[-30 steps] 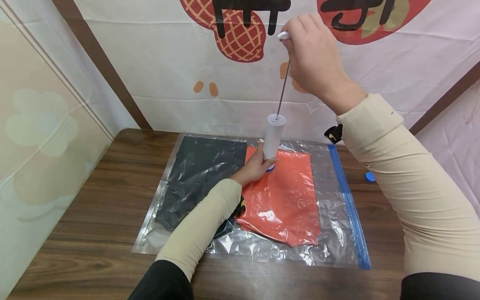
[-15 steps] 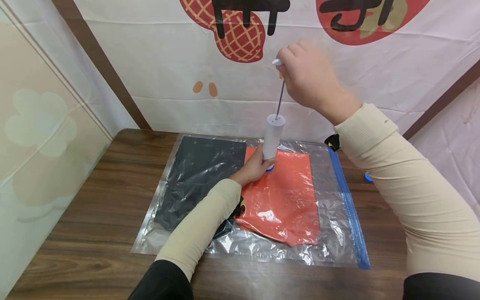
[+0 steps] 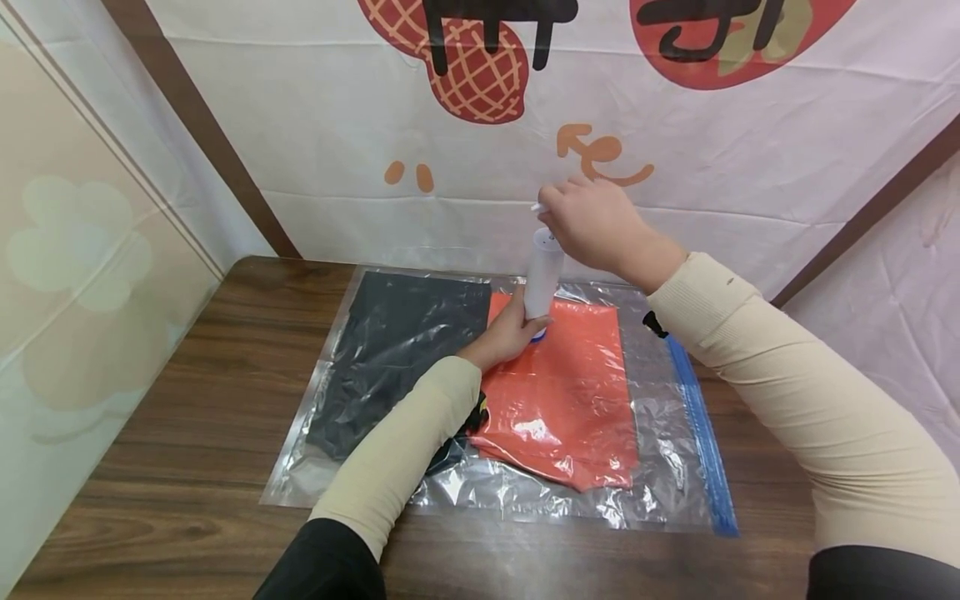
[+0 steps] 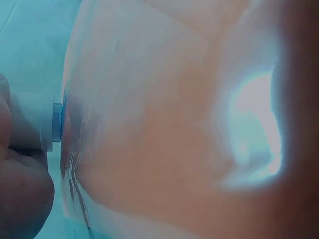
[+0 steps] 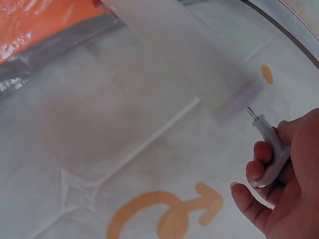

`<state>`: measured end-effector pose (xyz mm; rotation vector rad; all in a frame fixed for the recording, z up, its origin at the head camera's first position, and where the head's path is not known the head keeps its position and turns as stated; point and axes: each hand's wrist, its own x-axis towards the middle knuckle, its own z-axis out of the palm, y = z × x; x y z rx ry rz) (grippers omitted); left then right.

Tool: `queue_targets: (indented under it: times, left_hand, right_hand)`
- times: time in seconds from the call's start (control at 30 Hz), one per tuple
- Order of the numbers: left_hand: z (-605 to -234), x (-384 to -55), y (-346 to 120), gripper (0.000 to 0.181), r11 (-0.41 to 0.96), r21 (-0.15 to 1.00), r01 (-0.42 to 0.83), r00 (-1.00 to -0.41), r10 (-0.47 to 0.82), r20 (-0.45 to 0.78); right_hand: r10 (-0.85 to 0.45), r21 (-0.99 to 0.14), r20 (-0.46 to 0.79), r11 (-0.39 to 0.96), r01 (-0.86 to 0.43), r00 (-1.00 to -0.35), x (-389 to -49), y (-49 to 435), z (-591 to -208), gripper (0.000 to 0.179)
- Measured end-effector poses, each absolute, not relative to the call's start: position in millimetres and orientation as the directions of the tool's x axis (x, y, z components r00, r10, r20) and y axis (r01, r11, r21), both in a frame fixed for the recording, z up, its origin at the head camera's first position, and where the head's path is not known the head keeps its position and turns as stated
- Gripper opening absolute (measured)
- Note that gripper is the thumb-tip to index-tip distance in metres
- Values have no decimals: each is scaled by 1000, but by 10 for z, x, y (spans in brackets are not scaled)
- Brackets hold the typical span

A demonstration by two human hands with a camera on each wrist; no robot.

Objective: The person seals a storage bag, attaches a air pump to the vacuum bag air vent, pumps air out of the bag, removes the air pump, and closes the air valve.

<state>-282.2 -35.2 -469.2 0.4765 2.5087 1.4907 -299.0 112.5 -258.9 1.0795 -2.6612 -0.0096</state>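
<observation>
A white hand pump (image 3: 543, 275) stands upright over the orange part of a clear vacuum storage bag (image 3: 671, 450). My left hand (image 3: 510, 332) grips the foot of its barrel, right above a blue valve (image 3: 538, 337) on the bag. In the left wrist view, the pump's end meets that blue valve (image 4: 58, 122). My right hand (image 3: 596, 223) holds the pump's white handle (image 5: 271, 154), close above the barrel's top. Only a short piece of the metal rod (image 5: 252, 111) shows between handle and barrel. Inside the bag lie folded orange cloth (image 3: 562, 392) and dark cloth (image 3: 412, 350).
A blue zip strip (image 3: 705, 450) runs along the bag's right edge. The wooden table (image 3: 187, 433) spreads around the bag. Behind it hangs a white printed cloth (image 3: 315, 125), close to the table's far edge.
My right hand has come down with the handle, sliding most of the rod into the barrel. My left hand and the bag stay in place. My right sleeve now hides a small blue cap.
</observation>
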Motion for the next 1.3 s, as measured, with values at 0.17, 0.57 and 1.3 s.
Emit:
queue_targets:
  times: [0.17,0.57,1.3]
  left_hand:
    - [-4716,-2827,-349,66,448,873,192,-930,366,17]
    - [-4720,-2800,-323,67,454,878,153,-937,349,-17]
    - [-4676,-2798,-341,68,457,876,154,-934,357,-23]
  right_hand:
    - [-685,110,237,724,-681,-689,-2988,1117,-2711,19]
    - [-678,131,332,722,-679,-656,-2994,1129,-2445,14]
    - [-564,131,608,766,-630,-559,-2982,1155,-1666,34]
